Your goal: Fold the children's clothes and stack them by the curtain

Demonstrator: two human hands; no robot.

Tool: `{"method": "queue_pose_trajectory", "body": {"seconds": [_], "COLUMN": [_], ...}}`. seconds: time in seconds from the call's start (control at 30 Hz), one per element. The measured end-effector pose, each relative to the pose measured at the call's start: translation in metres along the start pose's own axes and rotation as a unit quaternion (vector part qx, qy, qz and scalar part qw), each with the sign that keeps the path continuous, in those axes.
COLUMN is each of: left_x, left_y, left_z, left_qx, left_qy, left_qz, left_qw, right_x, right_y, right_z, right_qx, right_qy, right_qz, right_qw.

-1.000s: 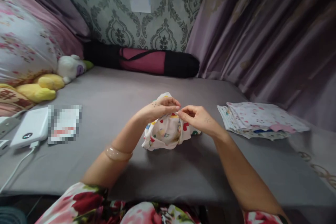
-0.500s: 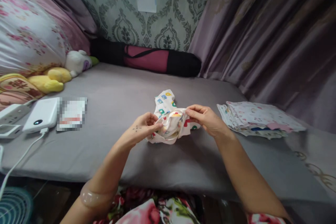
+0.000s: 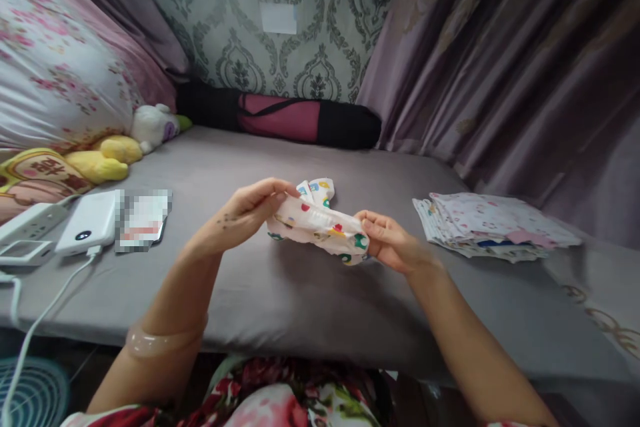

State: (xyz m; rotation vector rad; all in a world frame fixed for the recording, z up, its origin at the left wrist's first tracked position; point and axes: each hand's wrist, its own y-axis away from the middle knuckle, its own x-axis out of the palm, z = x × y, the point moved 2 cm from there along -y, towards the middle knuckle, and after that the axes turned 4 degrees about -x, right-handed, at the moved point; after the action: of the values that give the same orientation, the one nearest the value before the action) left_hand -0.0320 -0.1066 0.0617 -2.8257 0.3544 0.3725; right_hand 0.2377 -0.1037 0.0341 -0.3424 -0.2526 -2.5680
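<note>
A small white baby garment (image 3: 320, 223) with colourful prints is stretched between my two hands, just above the bed's grey sheet. My left hand (image 3: 253, 210) pinches its upper left edge between thumb and fingers. At the right end, my right hand (image 3: 390, 238) grips the edge with bent fingers. Part of the garment extends behind the held edge toward the wall. Its exact cut is hidden by the folds.
A stack of folded printed clothes (image 3: 495, 223) lies at the right. On the left are a white power bank (image 3: 90, 220) with a cable, a power strip (image 3: 30, 223), and plush toys (image 3: 155, 125). A black-and-pink rolled bag (image 3: 280, 119) lies along the wall.
The garment's gathered opening has been lifted and pulled out into a flatter band. My left hand has moved up and left, and my right hand slightly down.
</note>
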Motion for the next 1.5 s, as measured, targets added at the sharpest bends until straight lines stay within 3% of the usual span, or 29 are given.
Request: {"method": "queue_pose_trajectory", "body": {"seconds": [0.2,0.4,0.5,0.6,0.7,0.8,0.93,1.0,1.1,1.27,1.37,1.5], "left_x": [0.014,0.013,0.011,0.008,0.005,0.002,0.001,0.000,0.001,0.016,0.028,0.041], "left_y": [0.006,0.003,0.002,0.001,0.002,0.007,0.019,0.025,0.033,0.041,0.046,0.048], "left_z": [0.019,0.023,0.025,0.026,0.021,0.011,-0.001,-0.003,0.002,0.010,0.007,0.002], "left_qx": [-0.067,-0.110,-0.097,-0.010,0.090,0.143,0.204,0.237,0.253,0.205,0.138,0.112], "left_qy": [0.061,0.070,0.035,-0.045,-0.164,-0.272,-0.385,-0.409,-0.413,-0.419,-0.425,-0.397], "left_qz": [0.027,0.045,0.018,-0.067,-0.151,-0.162,-0.156,-0.162,-0.201,-0.179,-0.221,-0.271], "left_qw": [0.996,0.990,0.994,0.997,0.971,0.938,0.886,0.867,0.851,0.866,0.867,0.870], "right_x": [-0.002,0.012,0.015,0.014,0.015,0.021,0.031,0.034,0.038,0.049,0.060,0.073], "right_y": [-0.007,-0.013,-0.017,-0.020,-0.019,-0.012,0.001,0.007,0.012,0.014,0.016,0.018], "right_z": [-0.013,-0.010,-0.009,-0.007,0.001,0.012,0.022,0.024,0.023,0.016,0.011,0.006], "right_qx": [-0.047,-0.078,-0.091,-0.137,-0.241,-0.329,-0.382,-0.392,-0.397,-0.365,-0.323,-0.248], "right_qy": [0.100,0.205,0.240,0.294,0.397,0.522,0.650,0.694,0.732,0.767,0.771,0.774], "right_qz": [0.001,-0.107,-0.155,-0.196,-0.228,-0.227,-0.195,-0.168,-0.139,-0.166,-0.198,-0.221], "right_qw": [0.994,0.970,0.954,0.925,0.856,0.753,0.627,0.580,0.536,0.501,0.511,0.539]}}
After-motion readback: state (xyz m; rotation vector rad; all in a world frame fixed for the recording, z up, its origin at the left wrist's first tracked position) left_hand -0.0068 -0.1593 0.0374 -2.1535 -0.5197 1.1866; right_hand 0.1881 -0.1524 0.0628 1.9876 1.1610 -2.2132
